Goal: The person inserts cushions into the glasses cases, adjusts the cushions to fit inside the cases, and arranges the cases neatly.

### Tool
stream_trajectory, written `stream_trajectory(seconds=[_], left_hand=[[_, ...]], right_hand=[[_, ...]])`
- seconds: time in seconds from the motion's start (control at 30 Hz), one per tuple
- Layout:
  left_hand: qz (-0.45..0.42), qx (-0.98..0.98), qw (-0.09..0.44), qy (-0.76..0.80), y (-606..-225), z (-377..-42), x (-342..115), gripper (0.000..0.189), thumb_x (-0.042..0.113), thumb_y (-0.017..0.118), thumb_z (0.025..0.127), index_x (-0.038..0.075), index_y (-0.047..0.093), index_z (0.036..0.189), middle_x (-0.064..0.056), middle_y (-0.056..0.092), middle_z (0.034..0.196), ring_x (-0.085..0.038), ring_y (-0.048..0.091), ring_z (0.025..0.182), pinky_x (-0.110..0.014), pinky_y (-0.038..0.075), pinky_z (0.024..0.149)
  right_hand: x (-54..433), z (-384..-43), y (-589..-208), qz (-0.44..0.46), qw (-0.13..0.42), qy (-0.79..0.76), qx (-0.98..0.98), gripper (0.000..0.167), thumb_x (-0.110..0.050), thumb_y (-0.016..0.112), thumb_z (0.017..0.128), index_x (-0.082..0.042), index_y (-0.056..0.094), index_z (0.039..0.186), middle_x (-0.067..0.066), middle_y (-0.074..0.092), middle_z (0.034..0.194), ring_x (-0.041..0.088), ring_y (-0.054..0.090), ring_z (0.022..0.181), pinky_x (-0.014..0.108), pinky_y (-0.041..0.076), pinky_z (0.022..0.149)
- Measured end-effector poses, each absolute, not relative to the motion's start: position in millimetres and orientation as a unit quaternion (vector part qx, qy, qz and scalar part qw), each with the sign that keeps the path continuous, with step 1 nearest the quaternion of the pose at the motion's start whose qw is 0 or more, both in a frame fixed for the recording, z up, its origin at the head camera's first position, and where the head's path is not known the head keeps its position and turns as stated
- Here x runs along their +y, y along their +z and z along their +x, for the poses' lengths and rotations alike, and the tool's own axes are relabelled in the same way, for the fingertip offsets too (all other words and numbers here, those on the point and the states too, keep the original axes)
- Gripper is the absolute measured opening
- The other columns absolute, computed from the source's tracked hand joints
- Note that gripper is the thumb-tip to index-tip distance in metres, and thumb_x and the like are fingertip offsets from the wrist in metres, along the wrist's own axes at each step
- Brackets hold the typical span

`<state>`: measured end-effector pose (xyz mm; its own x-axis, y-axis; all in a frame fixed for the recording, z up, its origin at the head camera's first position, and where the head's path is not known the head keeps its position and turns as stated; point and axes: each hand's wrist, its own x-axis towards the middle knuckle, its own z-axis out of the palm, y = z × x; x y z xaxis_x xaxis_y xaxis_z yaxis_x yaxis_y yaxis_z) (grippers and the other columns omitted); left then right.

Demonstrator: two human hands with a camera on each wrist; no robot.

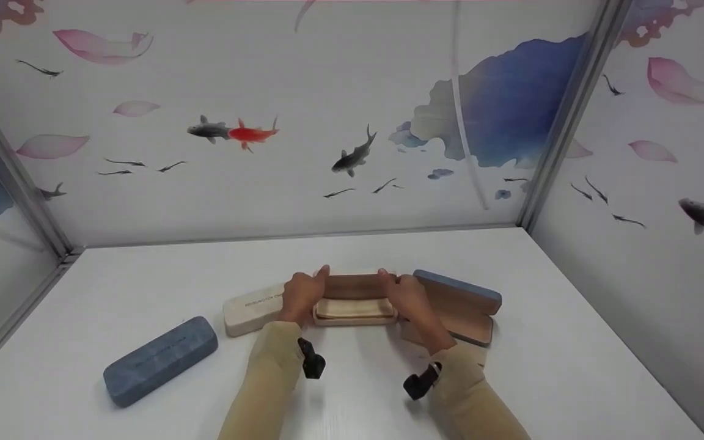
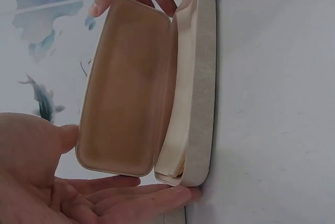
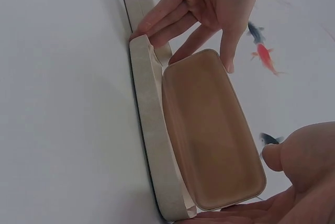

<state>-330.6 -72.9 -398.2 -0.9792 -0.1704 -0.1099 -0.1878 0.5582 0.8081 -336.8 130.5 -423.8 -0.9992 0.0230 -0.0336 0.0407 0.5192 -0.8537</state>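
Note:
An opened cream glasses case lies on the table, its brown-lined lid raised at the back. A pale folded cloth rests inside its base. My left hand holds the left end, thumb at the lid's upper edge and fingers along the end of the case. On the opposite end my right hand grips likewise, its thumb by the lid's edge. In the right wrist view the right hand's fingers lie against the near end of lid and base.
A closed cream case lies just left of the left hand, and a closed blue case farther left. Behind the right hand sits an opened blue case with brown lining. A patterned wall borders the table's back.

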Motion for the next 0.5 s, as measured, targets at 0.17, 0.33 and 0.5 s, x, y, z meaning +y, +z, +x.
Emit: stream_trajectory(seconds=[0.17, 0.33, 0.5], left_hand=[[-0.103, 0.874, 0.038, 0.473, -399.5, -330.5, -76.7, 0.065, 0.046, 0.047, 0.104, -0.013, 0.054, 0.128, -0.029, 0.062, 0.129, -0.035, 0.061, 0.115, -0.048, 0.049, 0.102], [-0.104, 0.866, 0.056, 0.486, -397.9, -330.3, -78.9, 0.065, 0.045, 0.047, 0.104, -0.013, 0.049, 0.134, -0.028, 0.059, 0.132, -0.031, 0.058, 0.112, -0.046, 0.048, 0.102], [-0.100, 0.862, 0.067, 0.492, -395.7, -331.2, -80.0, 0.069, 0.045, 0.047, 0.104, -0.013, 0.042, 0.141, -0.028, 0.053, 0.141, -0.030, 0.055, 0.118, -0.047, 0.045, 0.108]], right_hand=[[125.6, -336.6, -426.1, 0.034, -0.012, -0.490, 0.871, 0.063, -0.047, 0.045, 0.105, 0.012, 0.056, 0.125, 0.017, 0.061, 0.103, 0.026, 0.057, 0.096, 0.040, 0.050, 0.083], [123.2, -338.3, -426.9, 0.053, -0.029, -0.489, 0.870, 0.060, -0.048, 0.046, 0.104, 0.009, 0.059, 0.113, 0.014, 0.058, 0.093, 0.026, 0.056, 0.088, 0.038, 0.048, 0.075], [122.3, -340.0, -422.4, 0.069, -0.013, -0.488, 0.870, 0.071, -0.054, 0.049, 0.101, 0.012, 0.056, 0.124, 0.020, 0.062, 0.108, 0.028, 0.055, 0.096, 0.041, 0.049, 0.086]])
